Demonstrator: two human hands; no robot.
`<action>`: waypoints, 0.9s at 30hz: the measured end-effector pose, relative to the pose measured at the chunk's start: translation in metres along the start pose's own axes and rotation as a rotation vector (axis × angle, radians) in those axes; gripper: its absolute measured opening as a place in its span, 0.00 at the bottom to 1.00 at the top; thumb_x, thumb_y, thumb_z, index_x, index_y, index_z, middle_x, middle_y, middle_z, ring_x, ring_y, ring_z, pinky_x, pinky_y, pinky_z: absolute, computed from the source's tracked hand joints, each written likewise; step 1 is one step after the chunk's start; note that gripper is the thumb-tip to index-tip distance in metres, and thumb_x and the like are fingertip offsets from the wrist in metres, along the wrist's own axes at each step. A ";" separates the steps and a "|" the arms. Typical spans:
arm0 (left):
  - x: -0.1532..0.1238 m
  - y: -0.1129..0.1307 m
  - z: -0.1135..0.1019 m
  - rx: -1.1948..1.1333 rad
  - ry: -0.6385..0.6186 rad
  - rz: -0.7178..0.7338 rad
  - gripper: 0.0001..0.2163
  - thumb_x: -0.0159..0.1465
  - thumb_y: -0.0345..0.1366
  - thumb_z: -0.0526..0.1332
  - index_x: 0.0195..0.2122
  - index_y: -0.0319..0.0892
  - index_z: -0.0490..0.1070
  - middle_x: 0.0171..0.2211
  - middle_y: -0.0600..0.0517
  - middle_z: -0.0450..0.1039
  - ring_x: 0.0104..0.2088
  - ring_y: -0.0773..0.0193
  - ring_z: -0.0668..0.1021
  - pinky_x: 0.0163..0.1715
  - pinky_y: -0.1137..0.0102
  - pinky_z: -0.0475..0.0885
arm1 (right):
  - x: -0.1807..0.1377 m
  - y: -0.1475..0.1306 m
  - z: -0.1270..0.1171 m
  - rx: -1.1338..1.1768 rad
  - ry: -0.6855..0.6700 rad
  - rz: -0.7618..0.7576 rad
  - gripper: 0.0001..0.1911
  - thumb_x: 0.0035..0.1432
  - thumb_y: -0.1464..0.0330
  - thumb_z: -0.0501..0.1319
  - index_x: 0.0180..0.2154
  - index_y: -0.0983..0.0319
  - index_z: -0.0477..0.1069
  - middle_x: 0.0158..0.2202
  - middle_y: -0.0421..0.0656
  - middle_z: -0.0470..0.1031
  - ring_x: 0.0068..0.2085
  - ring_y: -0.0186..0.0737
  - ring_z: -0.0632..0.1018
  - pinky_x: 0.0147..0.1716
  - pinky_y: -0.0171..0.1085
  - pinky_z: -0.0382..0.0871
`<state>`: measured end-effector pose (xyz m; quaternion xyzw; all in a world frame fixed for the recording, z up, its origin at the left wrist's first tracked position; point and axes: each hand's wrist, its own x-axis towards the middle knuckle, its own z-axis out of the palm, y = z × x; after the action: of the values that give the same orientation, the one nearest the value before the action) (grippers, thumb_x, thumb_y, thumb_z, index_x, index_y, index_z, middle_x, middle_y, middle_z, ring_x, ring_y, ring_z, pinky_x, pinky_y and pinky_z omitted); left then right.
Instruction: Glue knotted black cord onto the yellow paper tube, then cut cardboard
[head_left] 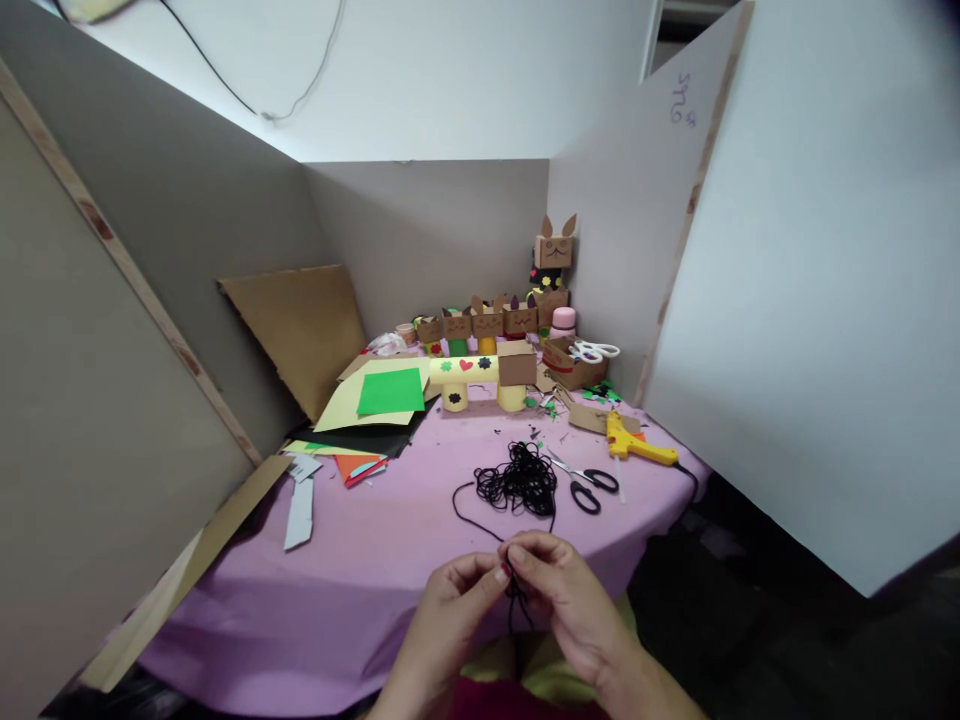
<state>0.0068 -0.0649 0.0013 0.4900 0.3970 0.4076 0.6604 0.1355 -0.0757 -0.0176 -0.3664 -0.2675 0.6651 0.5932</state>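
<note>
Both hands are working low at the near table edge, fingertips almost meeting. Left hand (461, 605) is pinching black cord (513, 592) between thumb and forefinger; right hand (566, 590) is pinching it just beside, other fingers curling in. Can't tell if there's a knot or loop in there, fingertips are covering it. Close two-point grip is probably for keeping thin, limp cord under control. Loose ends are hanging below the fingers.

Cord tangle (519, 480) is lying just beyond the hands on the purple tablecloth (405, 525), strands running back toward the grip; likely sitting there so slack is feeding freely.

Black-handled scissors (575, 475) are lying right of the tangle, handles facing right and nearward, presumably suiting a right-hand reach. Yellow glue gun (641, 450) is resting farther right, cable (688, 477) trailing off the edge, so it's staying clear of the cord. Cardboard-headed tube animal (465, 368) is standing behind the tangle; green sheet (391, 391) is lying on the pale yellow paper (337, 405) at left. Both seem parked out of the way.
</note>
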 end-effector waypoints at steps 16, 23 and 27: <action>-0.004 0.002 0.003 -0.008 0.327 0.090 0.06 0.45 0.37 0.68 0.22 0.43 0.74 0.27 0.56 0.72 0.30 0.66 0.71 0.32 0.74 0.64 | -0.009 0.006 0.004 -0.189 -0.082 -0.120 0.12 0.45 0.60 0.69 0.31 0.60 0.76 0.27 0.37 0.73 0.28 0.30 0.67 0.27 0.28 0.60; -0.005 -0.001 0.000 -0.117 0.335 -0.056 0.13 0.52 0.45 0.63 0.35 0.45 0.76 0.39 0.50 0.76 0.38 0.61 0.73 0.34 0.71 0.66 | -0.008 0.006 0.006 -0.190 -0.043 -0.113 0.11 0.43 0.60 0.70 0.24 0.61 0.75 0.19 0.34 0.67 0.22 0.28 0.62 0.23 0.28 0.57; -0.004 0.002 -0.004 0.058 0.393 0.038 0.11 0.50 0.43 0.64 0.31 0.43 0.78 0.35 0.49 0.77 0.39 0.58 0.74 0.36 0.70 0.66 | -0.008 0.005 0.007 -0.193 -0.025 -0.101 0.12 0.41 0.60 0.70 0.22 0.61 0.74 0.16 0.33 0.64 0.20 0.28 0.59 0.22 0.29 0.56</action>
<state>0.0014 -0.0669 0.0024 0.4272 0.5206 0.4964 0.5478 0.1276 -0.0840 -0.0158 -0.3996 -0.3559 0.6101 0.5844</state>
